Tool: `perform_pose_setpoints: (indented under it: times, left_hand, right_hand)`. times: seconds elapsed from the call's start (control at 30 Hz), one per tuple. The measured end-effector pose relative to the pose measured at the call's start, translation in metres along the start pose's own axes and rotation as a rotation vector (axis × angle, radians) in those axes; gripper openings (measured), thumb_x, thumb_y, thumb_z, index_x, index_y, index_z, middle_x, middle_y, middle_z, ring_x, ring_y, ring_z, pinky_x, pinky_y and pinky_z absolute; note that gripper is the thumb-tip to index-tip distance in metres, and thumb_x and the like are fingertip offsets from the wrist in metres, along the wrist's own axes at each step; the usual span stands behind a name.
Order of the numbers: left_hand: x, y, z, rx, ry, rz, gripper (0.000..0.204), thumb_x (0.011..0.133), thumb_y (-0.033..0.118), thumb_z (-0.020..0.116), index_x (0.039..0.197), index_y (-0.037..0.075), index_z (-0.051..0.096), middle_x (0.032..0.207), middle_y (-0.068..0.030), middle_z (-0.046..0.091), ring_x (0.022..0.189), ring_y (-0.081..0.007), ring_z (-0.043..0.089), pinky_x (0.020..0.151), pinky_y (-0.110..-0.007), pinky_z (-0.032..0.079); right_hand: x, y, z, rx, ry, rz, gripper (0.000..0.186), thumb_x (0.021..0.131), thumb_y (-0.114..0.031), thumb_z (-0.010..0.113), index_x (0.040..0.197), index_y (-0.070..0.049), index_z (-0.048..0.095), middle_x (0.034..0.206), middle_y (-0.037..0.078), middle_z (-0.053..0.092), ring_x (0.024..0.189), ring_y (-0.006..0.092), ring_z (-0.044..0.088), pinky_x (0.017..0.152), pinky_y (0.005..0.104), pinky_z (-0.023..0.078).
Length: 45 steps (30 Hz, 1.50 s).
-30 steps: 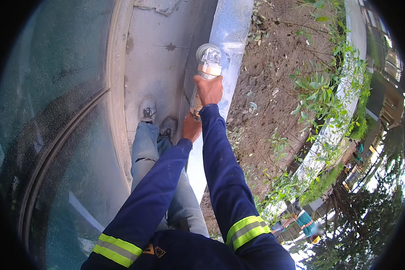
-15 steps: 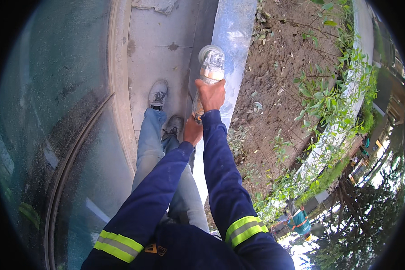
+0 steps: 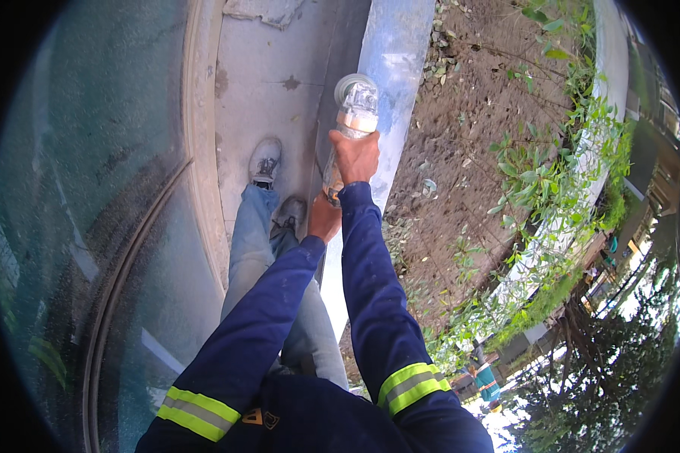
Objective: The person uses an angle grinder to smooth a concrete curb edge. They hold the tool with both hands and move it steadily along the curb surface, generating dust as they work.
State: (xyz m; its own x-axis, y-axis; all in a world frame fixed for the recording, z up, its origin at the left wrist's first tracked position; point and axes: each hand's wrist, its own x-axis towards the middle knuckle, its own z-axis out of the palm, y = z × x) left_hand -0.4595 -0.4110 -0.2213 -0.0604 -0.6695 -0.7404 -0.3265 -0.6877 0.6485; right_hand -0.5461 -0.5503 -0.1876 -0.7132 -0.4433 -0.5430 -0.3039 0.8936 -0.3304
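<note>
A dusty angle grinder (image 3: pixel 357 106) lies along a pale, smooth-topped low wall (image 3: pixel 391 68), its round disc at the far end over the wall's left part. My right hand (image 3: pixel 356 157) is closed round the grinder's body just behind its head. Lower and to the left, my left hand (image 3: pixel 325 219) grips the rear end of the same tool. Whether the disc touches the surface I cannot tell. Both forearms, in dark blue sleeves with reflective bands, reach up from the lower edge.
Left of the wall runs a concrete walkway (image 3: pixel 268 98), where my shoes stand. A glass pane (image 3: pixel 91 151) with a frame borders it. To the right lie bare soil (image 3: pixel 476 143) and leafy plants (image 3: pixel 536 174). A person in a teal vest (image 3: pixel 486 381) is far off.
The grinder and both hands stay nearly in place, with only a very slight shift. The distant person appears a little lower and further left in the picture.
</note>
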Motion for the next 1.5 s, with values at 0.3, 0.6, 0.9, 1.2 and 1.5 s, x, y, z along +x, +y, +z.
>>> perform_pose_setpoints:
  times: [0.3,0.6,0.9,1.2,1.5]
  left_hand:
    - [0.007,0.023,-0.001,0.077,0.004,0.004,0.046,0.093,0.030,0.071,0.121,-0.005,0.063,0.114,-0.0315,0.070,0.114,-0.0492,0.064,0.091,-0.052,0.052]
    - [0.031,0.043,-0.002,-0.008,-0.014,-0.027,0.049,0.091,0.033,0.074,0.122,-0.005,0.063,0.113,-0.0303,0.071,0.113,-0.0483,0.065,0.089,-0.051,0.053]
    - [0.047,0.031,0.002,-0.001,-0.025,-0.045,0.055,0.090,0.038,0.076,0.122,-0.005,0.063,0.114,-0.0315,0.071,0.113,-0.0490,0.065,0.090,-0.051,0.053]
    - [0.059,0.050,-0.004,-0.038,-0.023,-0.022,0.060,0.086,0.039,0.079,0.122,-0.006,0.063,0.113,-0.0321,0.071,0.113,-0.0490,0.066,0.091,-0.051,0.054]
    - [0.086,0.075,-0.019,0.035,-0.023,-0.032,0.066,0.084,0.045,0.079,0.120,-0.008,0.064,0.115,-0.0316,0.071,0.114,-0.0477,0.066,0.093,-0.050,0.053]
  right_hand:
    - [0.012,-0.012,-0.001,-0.005,0.016,-0.021,0.079,0.063,-0.042,0.083,0.119,0.008,0.059,0.108,0.029,0.073,0.103,0.0461,0.071,0.092,0.0503,0.055]
    - [0.031,-0.038,-0.004,-0.002,0.031,-0.014,0.077,0.064,-0.041,0.083,0.118,0.007,0.059,0.107,0.028,0.073,0.101,0.0446,0.072,0.091,0.0496,0.056]
    - [0.037,-0.051,-0.005,-0.004,0.024,-0.016,0.081,0.063,-0.043,0.083,0.120,0.009,0.059,0.109,0.029,0.073,0.103,0.0450,0.072,0.092,0.0495,0.056]
    - [0.047,-0.070,-0.001,-0.012,0.004,-0.036,0.081,0.063,-0.043,0.083,0.119,0.010,0.058,0.107,0.030,0.073,0.102,0.0465,0.072,0.091,0.0505,0.056]
    - [0.063,-0.104,0.003,-0.016,0.023,-0.044,0.077,0.064,-0.041,0.083,0.117,0.009,0.058,0.107,0.030,0.073,0.101,0.0465,0.072,0.091,0.0505,0.056]
